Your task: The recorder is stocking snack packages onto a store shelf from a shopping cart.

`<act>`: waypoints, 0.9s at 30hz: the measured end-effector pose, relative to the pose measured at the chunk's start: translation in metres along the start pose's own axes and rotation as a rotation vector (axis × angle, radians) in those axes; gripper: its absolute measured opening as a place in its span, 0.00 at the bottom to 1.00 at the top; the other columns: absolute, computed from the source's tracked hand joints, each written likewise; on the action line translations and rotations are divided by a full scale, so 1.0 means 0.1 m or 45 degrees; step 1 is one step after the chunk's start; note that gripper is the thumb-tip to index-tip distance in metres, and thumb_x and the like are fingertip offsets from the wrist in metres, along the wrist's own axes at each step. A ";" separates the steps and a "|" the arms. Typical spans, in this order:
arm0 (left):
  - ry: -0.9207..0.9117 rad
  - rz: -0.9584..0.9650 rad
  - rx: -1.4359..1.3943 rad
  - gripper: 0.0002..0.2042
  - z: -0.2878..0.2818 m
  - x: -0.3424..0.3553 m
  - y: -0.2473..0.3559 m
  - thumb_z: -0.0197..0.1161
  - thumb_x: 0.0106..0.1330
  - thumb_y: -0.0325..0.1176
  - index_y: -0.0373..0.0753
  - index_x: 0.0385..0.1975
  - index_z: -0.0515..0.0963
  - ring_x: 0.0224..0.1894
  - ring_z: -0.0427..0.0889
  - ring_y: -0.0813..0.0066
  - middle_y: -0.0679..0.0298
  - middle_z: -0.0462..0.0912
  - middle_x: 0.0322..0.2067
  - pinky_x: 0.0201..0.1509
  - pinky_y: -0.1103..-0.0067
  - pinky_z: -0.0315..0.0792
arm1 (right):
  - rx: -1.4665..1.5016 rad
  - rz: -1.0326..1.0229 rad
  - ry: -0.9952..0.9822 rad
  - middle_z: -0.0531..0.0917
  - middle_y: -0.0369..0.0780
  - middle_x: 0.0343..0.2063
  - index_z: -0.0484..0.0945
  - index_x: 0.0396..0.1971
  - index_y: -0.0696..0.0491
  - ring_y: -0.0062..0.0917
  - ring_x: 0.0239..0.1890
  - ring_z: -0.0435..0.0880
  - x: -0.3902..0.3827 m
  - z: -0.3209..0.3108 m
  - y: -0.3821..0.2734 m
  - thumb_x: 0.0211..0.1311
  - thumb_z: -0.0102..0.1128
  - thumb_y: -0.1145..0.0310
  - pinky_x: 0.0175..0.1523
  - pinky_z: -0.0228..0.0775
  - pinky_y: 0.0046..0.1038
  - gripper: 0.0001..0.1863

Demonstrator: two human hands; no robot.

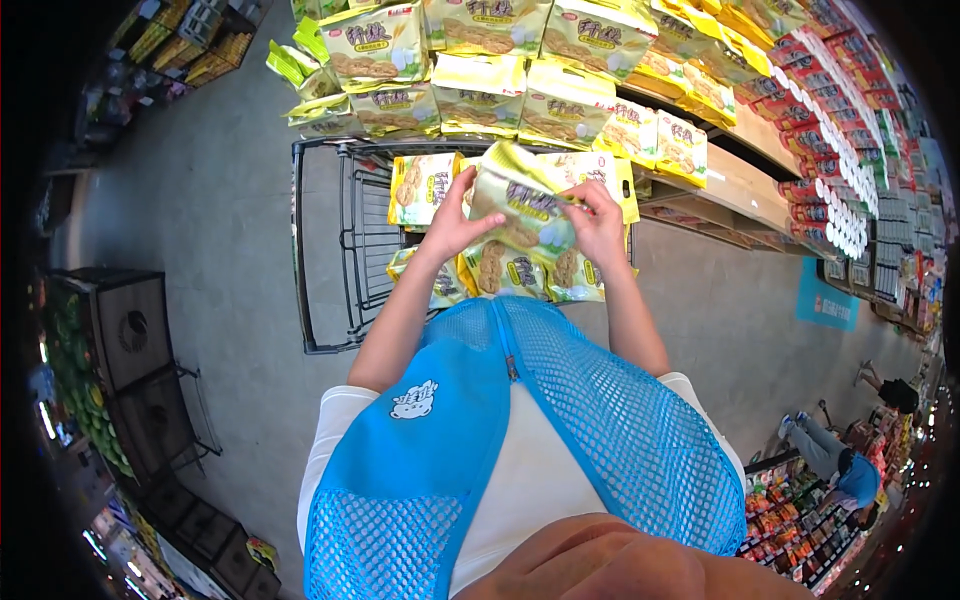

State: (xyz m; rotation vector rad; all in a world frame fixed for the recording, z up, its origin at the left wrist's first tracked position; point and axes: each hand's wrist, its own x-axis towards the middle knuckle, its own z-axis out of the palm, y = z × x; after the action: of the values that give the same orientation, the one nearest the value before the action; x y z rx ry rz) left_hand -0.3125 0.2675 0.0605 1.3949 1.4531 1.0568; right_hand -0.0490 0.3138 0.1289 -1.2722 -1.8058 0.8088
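Between my hands is a yellow-green cookie bag (528,212), tilted, its printed front with pictured cookies facing up. My left hand (455,225) grips its left side, thumb on the front and fingers partly hidden at the edge. At the right, my right hand (598,222) pinches the bag's upper edge. Under and around it lie several similar bags in a dark metal shopping cart (365,235), among them a cookie bag (424,188) at the cart's back and another cookie bag (578,275) nearer me. The held bag hides part of those beneath.
Beyond the cart, stacked cookie bags (480,100) fill a display. A wooden shelf (745,205) runs to the right, with rows of red-and-white packages (815,150). Black crates (130,340) stand at the left. Another person (840,465) is at the lower right, beside a product shelf.
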 end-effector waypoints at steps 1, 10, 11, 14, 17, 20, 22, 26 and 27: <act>-0.061 -0.077 -0.183 0.46 -0.02 -0.01 0.01 0.80 0.56 0.45 0.31 0.70 0.62 0.68 0.71 0.59 0.47 0.72 0.65 0.72 0.67 0.65 | 0.119 0.007 -0.071 0.81 0.40 0.32 0.84 0.33 0.56 0.30 0.40 0.81 -0.05 0.02 -0.10 0.54 0.70 0.78 0.46 0.74 0.31 0.07; 0.078 -0.536 -0.732 0.32 -0.05 -0.44 -0.12 0.75 0.63 0.34 0.31 0.64 0.69 0.56 0.80 0.71 0.58 0.80 0.57 0.62 0.74 0.74 | 0.235 0.097 -0.021 0.83 0.44 0.50 0.83 0.46 0.56 0.36 0.55 0.81 -0.28 0.50 -0.15 0.59 0.73 0.70 0.64 0.70 0.36 0.16; 0.152 -0.597 -0.829 0.30 -0.05 -0.47 -0.10 0.74 0.64 0.33 0.31 0.64 0.69 0.56 0.80 0.71 0.58 0.80 0.57 0.61 0.74 0.74 | 0.054 0.145 -0.019 0.79 0.48 0.57 0.73 0.62 0.56 0.42 0.62 0.77 -0.33 0.56 -0.08 0.58 0.76 0.62 0.67 0.68 0.39 0.33; 0.241 -0.613 -0.934 0.29 -0.01 -0.62 -0.25 0.73 0.66 0.32 0.31 0.64 0.69 0.56 0.80 0.71 0.57 0.80 0.57 0.61 0.74 0.74 | -0.025 0.258 0.020 0.77 0.50 0.60 0.62 0.70 0.58 0.43 0.64 0.76 -0.47 0.75 0.04 0.56 0.78 0.61 0.68 0.69 0.37 0.45; 0.264 -0.599 -1.005 0.29 0.01 -0.67 -0.15 0.73 0.66 0.33 0.31 0.63 0.69 0.56 0.80 0.70 0.57 0.80 0.57 0.62 0.74 0.74 | 0.142 0.499 -0.227 0.74 0.54 0.62 0.56 0.71 0.63 0.41 0.65 0.75 -0.61 0.70 0.19 0.57 0.77 0.56 0.68 0.68 0.36 0.51; 0.281 -0.598 -1.069 0.29 0.01 -0.63 -0.07 0.73 0.67 0.35 0.30 0.63 0.68 0.57 0.79 0.69 0.55 0.79 0.57 0.62 0.74 0.74 | 0.318 0.654 -0.476 0.77 0.53 0.61 0.59 0.70 0.65 0.36 0.61 0.79 -0.65 0.53 0.10 0.60 0.75 0.56 0.64 0.72 0.34 0.47; 0.373 -0.537 -0.728 0.31 0.02 -0.59 -0.03 0.73 0.66 0.37 0.29 0.63 0.66 0.56 0.79 0.69 0.52 0.79 0.57 0.61 0.74 0.74 | 0.487 0.743 -0.486 0.81 0.50 0.57 0.63 0.68 0.64 0.33 0.59 0.81 -0.66 0.53 0.11 0.62 0.73 0.59 0.63 0.73 0.33 0.41; 0.421 -0.420 -0.322 0.31 -0.02 -0.33 0.12 0.71 0.68 0.43 0.26 0.59 0.65 0.54 0.81 0.67 0.49 0.82 0.50 0.58 0.75 0.74 | 0.747 0.703 -0.354 0.82 0.45 0.55 0.67 0.64 0.62 0.28 0.58 0.80 -0.50 0.58 0.16 0.67 0.69 0.61 0.64 0.71 0.32 0.32; 0.433 -0.311 -0.270 0.29 -0.04 -0.21 0.25 0.68 0.70 0.45 0.29 0.58 0.67 0.52 0.82 0.66 0.51 0.83 0.49 0.57 0.73 0.74 | 0.709 0.680 -0.321 0.83 0.43 0.54 0.69 0.62 0.61 0.27 0.56 0.81 -0.41 0.62 0.28 0.68 0.68 0.63 0.62 0.73 0.32 0.29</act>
State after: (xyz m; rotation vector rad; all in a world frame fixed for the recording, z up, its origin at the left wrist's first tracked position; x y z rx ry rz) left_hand -0.3082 0.2465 0.0855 0.8925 1.6481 1.2882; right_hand -0.0814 0.2790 0.0649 -1.3140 -1.2685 1.6956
